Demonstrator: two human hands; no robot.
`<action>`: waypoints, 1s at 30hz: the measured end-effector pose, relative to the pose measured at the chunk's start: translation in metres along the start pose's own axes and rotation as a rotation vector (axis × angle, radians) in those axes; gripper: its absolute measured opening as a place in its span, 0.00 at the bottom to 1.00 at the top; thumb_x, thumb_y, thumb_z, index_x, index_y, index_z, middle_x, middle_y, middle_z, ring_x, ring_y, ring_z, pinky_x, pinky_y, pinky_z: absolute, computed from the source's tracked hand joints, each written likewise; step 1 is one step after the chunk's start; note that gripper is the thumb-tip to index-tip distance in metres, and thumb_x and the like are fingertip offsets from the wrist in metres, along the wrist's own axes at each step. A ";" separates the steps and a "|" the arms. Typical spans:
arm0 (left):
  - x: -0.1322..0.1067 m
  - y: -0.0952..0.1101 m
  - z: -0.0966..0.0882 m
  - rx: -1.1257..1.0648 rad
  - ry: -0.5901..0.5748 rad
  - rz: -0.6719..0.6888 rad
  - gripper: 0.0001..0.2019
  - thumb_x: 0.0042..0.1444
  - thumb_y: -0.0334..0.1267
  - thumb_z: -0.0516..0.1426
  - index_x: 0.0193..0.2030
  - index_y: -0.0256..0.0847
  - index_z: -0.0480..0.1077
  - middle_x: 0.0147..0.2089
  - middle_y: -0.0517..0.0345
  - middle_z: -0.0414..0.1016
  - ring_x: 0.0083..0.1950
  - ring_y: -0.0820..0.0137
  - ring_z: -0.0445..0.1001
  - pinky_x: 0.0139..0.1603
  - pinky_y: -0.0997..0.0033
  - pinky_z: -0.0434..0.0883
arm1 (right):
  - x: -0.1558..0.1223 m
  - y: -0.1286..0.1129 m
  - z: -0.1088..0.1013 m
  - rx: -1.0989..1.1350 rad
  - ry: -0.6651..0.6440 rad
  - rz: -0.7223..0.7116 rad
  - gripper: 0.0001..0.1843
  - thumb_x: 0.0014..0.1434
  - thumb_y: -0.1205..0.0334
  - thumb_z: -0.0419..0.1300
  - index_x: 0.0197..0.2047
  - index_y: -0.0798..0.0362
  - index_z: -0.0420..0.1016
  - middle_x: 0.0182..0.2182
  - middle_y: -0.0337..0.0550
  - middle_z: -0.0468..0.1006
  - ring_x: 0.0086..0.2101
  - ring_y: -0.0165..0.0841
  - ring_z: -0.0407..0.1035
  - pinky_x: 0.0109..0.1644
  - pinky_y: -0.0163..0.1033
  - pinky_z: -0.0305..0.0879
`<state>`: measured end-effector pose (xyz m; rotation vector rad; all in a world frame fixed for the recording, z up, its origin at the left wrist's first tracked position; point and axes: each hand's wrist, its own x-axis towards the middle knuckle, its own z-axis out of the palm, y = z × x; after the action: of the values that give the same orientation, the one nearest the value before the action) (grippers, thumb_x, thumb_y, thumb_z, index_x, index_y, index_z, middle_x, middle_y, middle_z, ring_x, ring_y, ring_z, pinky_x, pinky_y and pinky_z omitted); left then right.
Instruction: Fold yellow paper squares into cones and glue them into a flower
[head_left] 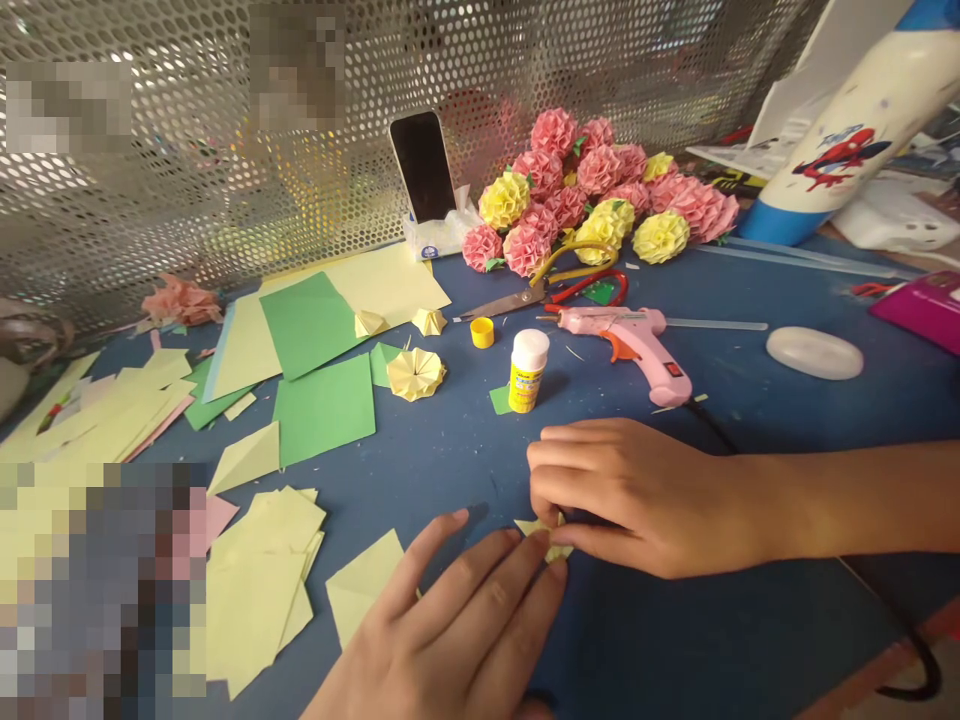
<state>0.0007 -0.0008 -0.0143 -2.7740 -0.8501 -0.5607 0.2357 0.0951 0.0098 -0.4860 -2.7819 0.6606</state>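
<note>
A small folded piece of pale yellow paper [546,538] lies on the blue table [675,640], mostly hidden between my two hands. My left hand [457,625] lies flat with its fingers stretched out, the fingertips pressing on the paper's left side. My right hand [637,495] comes in from the right, its fingers curled together and pinching the same paper from above. A finished yellow paper flower [416,373] sits further back, beside two small folded yellow pieces [400,322].
A glue bottle [527,371] and its yellow cap [482,332] stand just behind my hands, beside a pink glue gun [630,343] and scissors [540,287]. Pink and yellow paper flowers [592,195] are heaped at the back. Green and yellow sheets [300,360] cover the left.
</note>
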 end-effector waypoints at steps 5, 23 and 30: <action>0.001 0.001 0.002 -0.007 0.022 -0.017 0.21 0.71 0.47 0.46 0.59 0.38 0.73 0.58 0.57 0.77 0.59 0.67 0.72 0.76 0.55 0.40 | -0.003 0.000 0.004 -0.073 0.013 -0.026 0.06 0.67 0.67 0.52 0.36 0.54 0.66 0.34 0.41 0.70 0.33 0.33 0.60 0.39 0.40 0.56; 0.004 0.002 -0.001 -0.020 0.018 -0.058 0.21 0.71 0.47 0.45 0.55 0.41 0.75 0.50 0.56 0.77 0.58 0.67 0.70 0.75 0.56 0.40 | -0.003 0.004 0.004 -0.124 0.070 -0.034 0.02 0.68 0.66 0.54 0.44 0.54 0.65 0.38 0.41 0.73 0.39 0.34 0.67 0.41 0.38 0.58; 0.010 0.003 -0.010 -0.018 -0.039 -0.070 0.21 0.68 0.51 0.51 0.56 0.40 0.74 0.52 0.59 0.78 0.56 0.69 0.70 0.76 0.58 0.38 | -0.005 0.010 0.001 -0.032 0.079 -0.025 0.06 0.70 0.62 0.53 0.40 0.53 0.67 0.35 0.39 0.73 0.36 0.32 0.67 0.39 0.36 0.58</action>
<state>0.0066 -0.0009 -0.0015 -2.7893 -0.9591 -0.5300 0.2425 0.1019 0.0036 -0.4727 -2.7239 0.5798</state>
